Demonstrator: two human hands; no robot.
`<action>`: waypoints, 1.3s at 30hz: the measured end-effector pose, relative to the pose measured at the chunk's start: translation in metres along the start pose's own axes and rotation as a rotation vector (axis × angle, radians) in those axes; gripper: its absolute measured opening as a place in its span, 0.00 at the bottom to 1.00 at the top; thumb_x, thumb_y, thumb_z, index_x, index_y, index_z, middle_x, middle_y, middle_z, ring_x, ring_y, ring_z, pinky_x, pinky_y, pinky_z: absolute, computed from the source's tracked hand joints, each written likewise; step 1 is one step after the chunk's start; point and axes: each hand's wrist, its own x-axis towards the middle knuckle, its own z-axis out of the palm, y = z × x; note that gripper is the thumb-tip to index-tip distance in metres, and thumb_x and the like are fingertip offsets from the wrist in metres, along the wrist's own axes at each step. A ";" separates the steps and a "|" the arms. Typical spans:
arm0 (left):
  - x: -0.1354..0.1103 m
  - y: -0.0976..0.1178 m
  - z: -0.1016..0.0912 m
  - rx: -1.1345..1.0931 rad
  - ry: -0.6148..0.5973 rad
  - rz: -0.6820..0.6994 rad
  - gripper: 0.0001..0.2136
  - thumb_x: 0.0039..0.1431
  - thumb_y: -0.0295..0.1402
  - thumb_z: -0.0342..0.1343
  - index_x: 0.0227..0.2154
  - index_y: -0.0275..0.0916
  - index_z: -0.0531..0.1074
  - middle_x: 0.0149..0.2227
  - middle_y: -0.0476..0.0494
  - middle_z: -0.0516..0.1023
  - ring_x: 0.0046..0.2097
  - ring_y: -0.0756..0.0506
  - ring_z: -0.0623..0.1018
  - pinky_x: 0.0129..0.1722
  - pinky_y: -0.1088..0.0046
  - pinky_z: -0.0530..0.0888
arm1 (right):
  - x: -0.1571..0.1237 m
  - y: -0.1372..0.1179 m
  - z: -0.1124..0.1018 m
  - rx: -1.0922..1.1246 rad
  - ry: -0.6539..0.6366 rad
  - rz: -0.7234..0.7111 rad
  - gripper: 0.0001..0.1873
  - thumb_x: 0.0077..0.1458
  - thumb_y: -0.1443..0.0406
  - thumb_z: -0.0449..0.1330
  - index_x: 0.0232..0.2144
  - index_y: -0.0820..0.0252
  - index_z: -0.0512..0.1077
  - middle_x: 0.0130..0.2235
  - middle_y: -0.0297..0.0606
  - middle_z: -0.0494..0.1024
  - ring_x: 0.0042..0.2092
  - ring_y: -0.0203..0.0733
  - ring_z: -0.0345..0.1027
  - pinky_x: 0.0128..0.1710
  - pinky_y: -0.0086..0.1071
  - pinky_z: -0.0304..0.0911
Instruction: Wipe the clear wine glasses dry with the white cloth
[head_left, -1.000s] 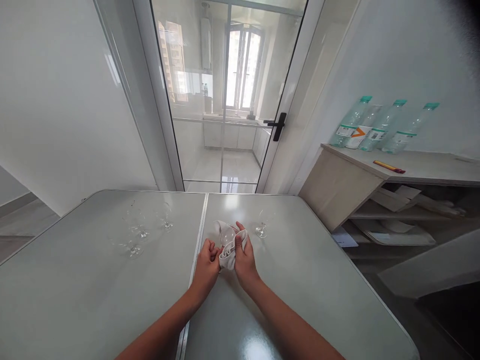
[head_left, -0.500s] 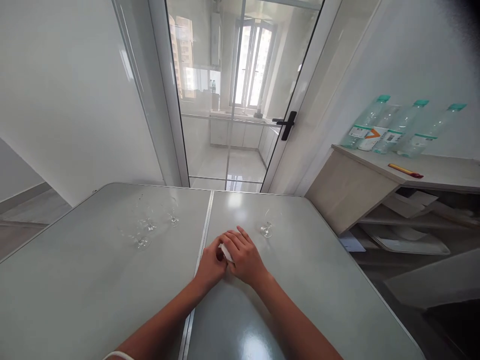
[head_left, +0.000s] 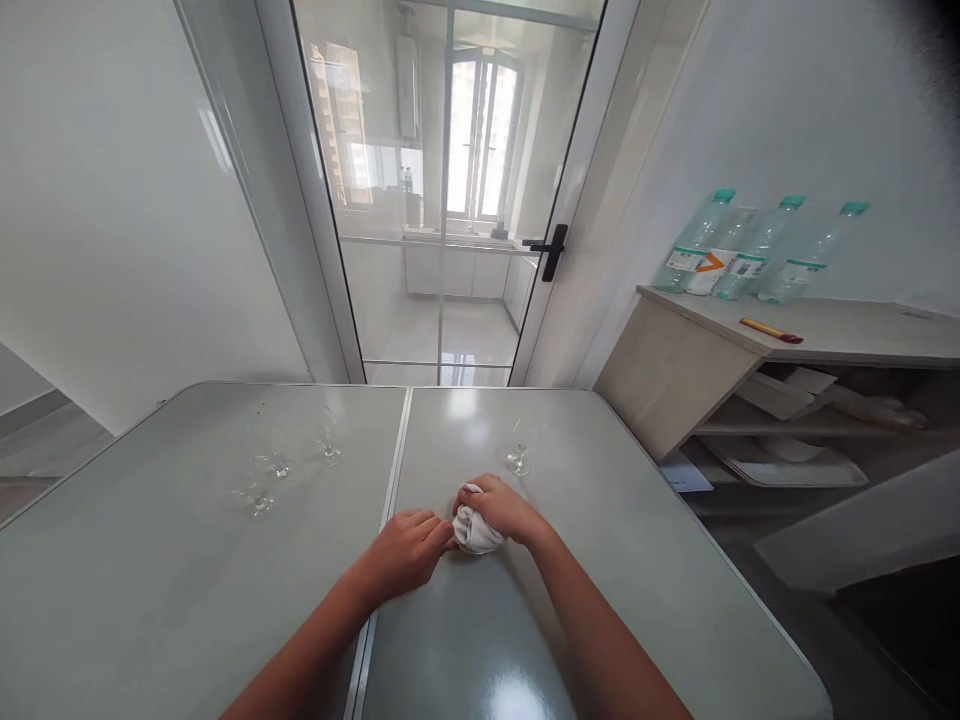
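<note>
My right hand [head_left: 504, 507] is curled around a bunched white cloth [head_left: 475, 531] low over the grey table [head_left: 615, 560]. A wine glass seen earlier is hidden inside the cloth, if it is still there. My left hand [head_left: 405, 548] touches the cloth's left side with fingers pinched together; what they grip is hidden. One clear stemmed glass [head_left: 519, 452] stands just beyond my right hand. Three more clear glasses [head_left: 281, 462] stand on the left half of the table.
A glass door with a black handle [head_left: 553, 250] is behind the table. At the right a wooden shelf unit [head_left: 675, 370] carries several plastic bottles [head_left: 750, 250] and a red-yellow pen [head_left: 771, 331]. A seam [head_left: 394, 470] divides the table's two halves.
The hands dropped from holding the cloth-wrapped glass upright to lying low on the table, and the cloth is now bunched under my right hand.
</note>
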 end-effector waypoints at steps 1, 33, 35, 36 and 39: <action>-0.001 -0.001 0.000 0.017 0.008 0.004 0.08 0.59 0.30 0.61 0.25 0.43 0.71 0.24 0.45 0.68 0.26 0.46 0.64 0.31 0.71 0.57 | 0.001 0.000 -0.002 0.152 -0.040 0.051 0.14 0.55 0.60 0.58 0.23 0.59 0.77 0.26 0.36 0.80 0.29 0.40 0.70 0.32 0.32 0.61; 0.019 -0.020 0.014 -0.786 0.672 -0.485 0.18 0.54 0.45 0.68 0.42 0.37 0.79 0.40 0.42 0.81 0.39 0.47 0.79 0.42 0.72 0.77 | 0.014 0.015 0.022 0.257 0.777 -0.055 0.24 0.59 0.47 0.55 0.22 0.57 0.70 0.26 0.38 0.72 0.33 0.45 0.66 0.36 0.37 0.63; 0.018 -0.022 0.018 -0.781 0.682 -0.484 0.17 0.54 0.45 0.68 0.40 0.38 0.79 0.44 0.41 0.81 0.40 0.46 0.80 0.42 0.69 0.78 | 0.017 0.014 0.026 0.559 0.754 -0.003 0.24 0.59 0.45 0.56 0.27 0.58 0.72 0.28 0.38 0.75 0.32 0.45 0.68 0.33 0.35 0.64; 0.017 -0.022 0.020 -0.788 0.678 -0.485 0.16 0.54 0.45 0.68 0.39 0.38 0.80 0.44 0.41 0.81 0.40 0.46 0.80 0.43 0.68 0.79 | 0.017 0.013 0.029 0.685 0.728 -0.022 0.24 0.58 0.44 0.57 0.31 0.58 0.74 0.31 0.38 0.77 0.34 0.45 0.70 0.34 0.35 0.65; 0.016 -0.020 0.025 -0.787 0.635 -0.504 0.16 0.50 0.42 0.71 0.36 0.36 0.81 0.39 0.42 0.83 0.40 0.43 0.82 0.45 0.65 0.79 | 0.012 0.004 0.042 0.835 0.558 -0.115 0.25 0.56 0.43 0.61 0.39 0.57 0.76 0.37 0.40 0.79 0.38 0.45 0.72 0.39 0.36 0.67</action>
